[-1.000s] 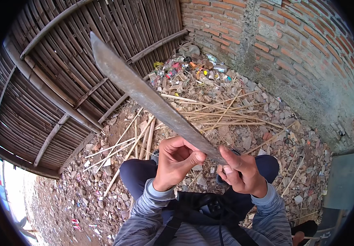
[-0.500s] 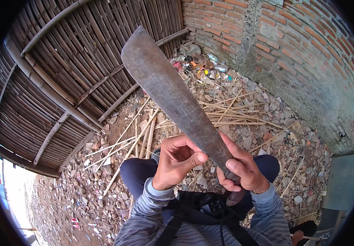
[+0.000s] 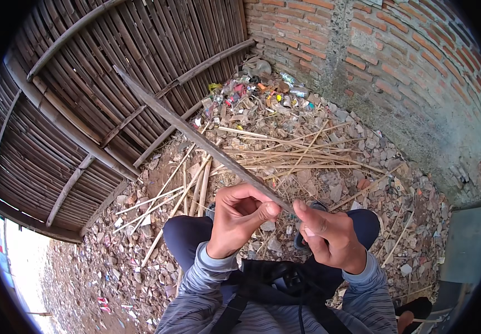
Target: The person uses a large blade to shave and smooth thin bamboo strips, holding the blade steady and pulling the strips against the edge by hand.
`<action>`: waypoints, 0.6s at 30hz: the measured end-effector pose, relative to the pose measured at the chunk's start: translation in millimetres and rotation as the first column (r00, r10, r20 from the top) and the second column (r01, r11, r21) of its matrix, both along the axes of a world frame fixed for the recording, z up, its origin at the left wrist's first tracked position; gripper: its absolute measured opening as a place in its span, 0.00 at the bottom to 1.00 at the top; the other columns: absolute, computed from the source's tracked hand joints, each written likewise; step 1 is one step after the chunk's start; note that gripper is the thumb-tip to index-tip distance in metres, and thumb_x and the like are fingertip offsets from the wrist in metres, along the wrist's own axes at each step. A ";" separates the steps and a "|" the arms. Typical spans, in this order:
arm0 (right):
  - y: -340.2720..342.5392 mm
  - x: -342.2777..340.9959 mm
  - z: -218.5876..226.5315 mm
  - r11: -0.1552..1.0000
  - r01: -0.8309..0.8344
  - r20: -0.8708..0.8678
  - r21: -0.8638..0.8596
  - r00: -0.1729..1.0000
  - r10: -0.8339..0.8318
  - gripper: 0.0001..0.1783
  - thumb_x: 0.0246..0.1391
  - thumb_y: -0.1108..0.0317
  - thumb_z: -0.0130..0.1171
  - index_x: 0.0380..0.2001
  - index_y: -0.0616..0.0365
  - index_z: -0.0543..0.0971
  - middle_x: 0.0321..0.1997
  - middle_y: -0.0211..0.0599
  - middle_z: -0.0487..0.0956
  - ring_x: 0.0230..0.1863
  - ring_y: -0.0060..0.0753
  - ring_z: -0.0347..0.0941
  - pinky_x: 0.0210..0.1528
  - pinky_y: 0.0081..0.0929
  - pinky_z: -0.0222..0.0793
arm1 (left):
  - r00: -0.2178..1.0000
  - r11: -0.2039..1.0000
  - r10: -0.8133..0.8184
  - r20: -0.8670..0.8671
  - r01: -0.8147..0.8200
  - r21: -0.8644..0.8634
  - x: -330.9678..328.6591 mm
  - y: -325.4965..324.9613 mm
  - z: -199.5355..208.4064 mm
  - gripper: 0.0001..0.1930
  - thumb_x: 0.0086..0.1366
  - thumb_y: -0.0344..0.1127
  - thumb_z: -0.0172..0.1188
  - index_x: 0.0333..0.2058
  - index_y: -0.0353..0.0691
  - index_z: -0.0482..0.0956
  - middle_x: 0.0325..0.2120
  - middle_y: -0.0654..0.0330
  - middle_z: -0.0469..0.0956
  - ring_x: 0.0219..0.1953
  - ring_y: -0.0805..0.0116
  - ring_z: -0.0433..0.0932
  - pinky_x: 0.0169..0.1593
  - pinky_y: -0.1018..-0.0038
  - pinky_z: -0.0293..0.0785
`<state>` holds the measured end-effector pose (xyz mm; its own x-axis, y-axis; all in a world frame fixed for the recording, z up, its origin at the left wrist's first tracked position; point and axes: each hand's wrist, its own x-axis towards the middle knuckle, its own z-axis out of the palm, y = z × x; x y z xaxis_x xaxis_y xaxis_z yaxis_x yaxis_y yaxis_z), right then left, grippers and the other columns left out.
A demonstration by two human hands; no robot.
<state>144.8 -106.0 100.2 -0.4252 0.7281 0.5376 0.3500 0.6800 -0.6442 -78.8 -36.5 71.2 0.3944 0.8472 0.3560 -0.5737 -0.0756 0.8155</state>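
Note:
A long machete with a dull grey-brown blade (image 3: 210,143) slants up and to the left from my hands, turned nearly edge-on. My right hand (image 3: 332,236) is closed on its lower end, and the handle is hidden behind the fingers. Close to the base of the blade, my left hand (image 3: 240,220) is closed with thumb and index finger pinched at the blade. Both hands are held above my lap, in front of my bent knees.
Thin bamboo strips (image 3: 307,158) lie across rubble-strewn ground (image 3: 107,267) beyond my knees. A bamboo slat wall (image 3: 101,83) stands at the left, a brick wall (image 3: 396,67) at the right. Mixed litter (image 3: 276,92) is heaped in the far corner.
The machete has been rotated from showing its broad flat side to nearly edge-on, its tip swinging left and lower. My right hand has turned with it; my left hand has barely moved.

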 end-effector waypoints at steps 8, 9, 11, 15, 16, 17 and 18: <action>-2.2 -9.8 -1.8 0.946 -0.185 -0.330 -0.266 0.940 0.091 0.33 0.71 0.75 0.44 0.78 0.59 0.59 0.38 0.40 0.85 0.20 0.26 0.73 0.26 0.28 0.72 | 0.999 0.998 -0.024 0.031 0.026 -0.062 0.6 -3.7 5.4 0.05 0.65 0.23 0.71 0.38 0.30 0.84 0.38 0.56 0.87 0.38 0.74 0.84 0.40 0.76 0.82; -2.4 -10.0 -0.8 0.922 -0.223 -0.367 -0.316 0.925 0.098 0.33 0.72 0.73 0.42 0.78 0.59 0.58 0.37 0.39 0.84 0.20 0.25 0.72 0.25 0.28 0.71 | 0.999 0.998 -0.027 0.033 0.028 -0.055 -0.7 -3.5 3.8 0.05 0.65 0.22 0.71 0.38 0.30 0.84 0.39 0.56 0.87 0.38 0.73 0.84 0.41 0.75 0.82; -3.2 -9.1 -1.9 0.889 -0.274 -0.406 -0.366 0.907 0.112 0.33 0.73 0.71 0.41 0.79 0.59 0.56 0.34 0.39 0.83 0.20 0.23 0.71 0.24 0.27 0.70 | 0.999 0.999 -0.032 0.035 0.034 -0.039 -1.2 -3.1 3.6 0.06 0.65 0.22 0.72 0.38 0.30 0.84 0.40 0.56 0.87 0.40 0.73 0.84 0.44 0.74 0.82; -4.2 -9.5 -3.0 0.848 -0.324 -0.445 -0.420 0.888 0.119 0.34 0.75 0.69 0.40 0.80 0.58 0.51 0.29 0.38 0.79 0.19 0.19 0.67 0.22 0.23 0.66 | 0.999 0.999 -0.038 0.034 0.039 -0.025 -2.0 -3.7 5.9 0.06 0.64 0.21 0.72 0.38 0.30 0.84 0.40 0.55 0.87 0.42 0.72 0.84 0.48 0.73 0.82; -4.4 -9.9 -2.2 0.822 -0.347 -0.475 -0.451 0.873 0.108 0.34 0.75 0.68 0.39 0.80 0.58 0.50 0.29 0.38 0.79 0.19 0.18 0.66 0.21 0.22 0.65 | 0.999 0.999 -0.040 0.036 0.041 -0.026 -2.4 -3.7 6.0 0.06 0.64 0.21 0.72 0.39 0.30 0.84 0.40 0.55 0.87 0.42 0.72 0.84 0.48 0.73 0.82; -4.7 -10.2 -0.3 0.795 -0.371 -0.505 -0.480 0.858 0.095 0.34 0.76 0.68 0.39 0.81 0.57 0.49 0.29 0.38 0.79 0.18 0.18 0.65 0.21 0.22 0.64 | 0.999 0.999 -0.030 0.032 0.031 -0.015 -2.3 -3.8 5.8 0.06 0.64 0.20 0.71 0.38 0.30 0.84 0.40 0.55 0.87 0.43 0.72 0.84 0.48 0.73 0.82; -4.3 -9.8 1.8 0.762 -0.398 -0.529 -0.510 0.844 0.086 0.34 0.76 0.68 0.39 0.81 0.56 0.48 0.30 0.38 0.79 0.18 0.17 0.64 0.21 0.21 0.64 | 0.999 1.000 -0.020 0.028 0.021 -0.004 -1.7 -4.0 5.6 0.05 0.64 0.20 0.71 0.38 0.30 0.85 0.40 0.55 0.87 0.43 0.72 0.84 0.48 0.73 0.82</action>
<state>135.1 -110.3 102.0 -0.4551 0.8634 0.2178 -0.2067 0.1355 -0.9690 -80.5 -40.5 76.8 0.4015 0.8407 0.3633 -0.5979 -0.0598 0.7993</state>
